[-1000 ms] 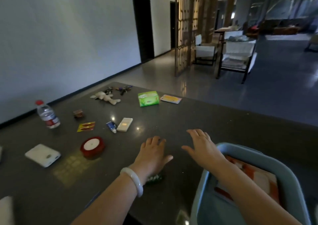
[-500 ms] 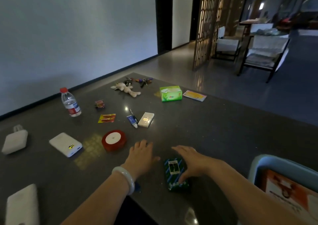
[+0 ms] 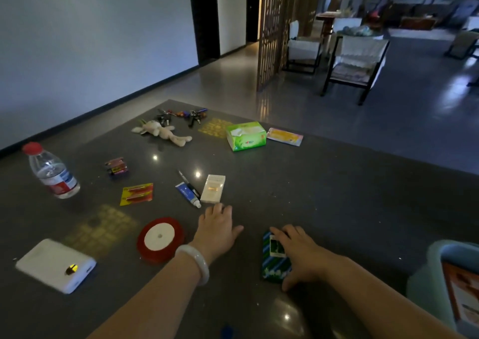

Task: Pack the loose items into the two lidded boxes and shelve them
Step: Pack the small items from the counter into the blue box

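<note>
Right of the green striped packet, the pale blue box holds an orange-printed item; right hand splayed over the packet, left hand flat, fingers spread.

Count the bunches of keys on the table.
2, both at the far edge: one bunch of keys by the plush rabbit's head, the other bunch just right of it. None seem hidden.
</note>
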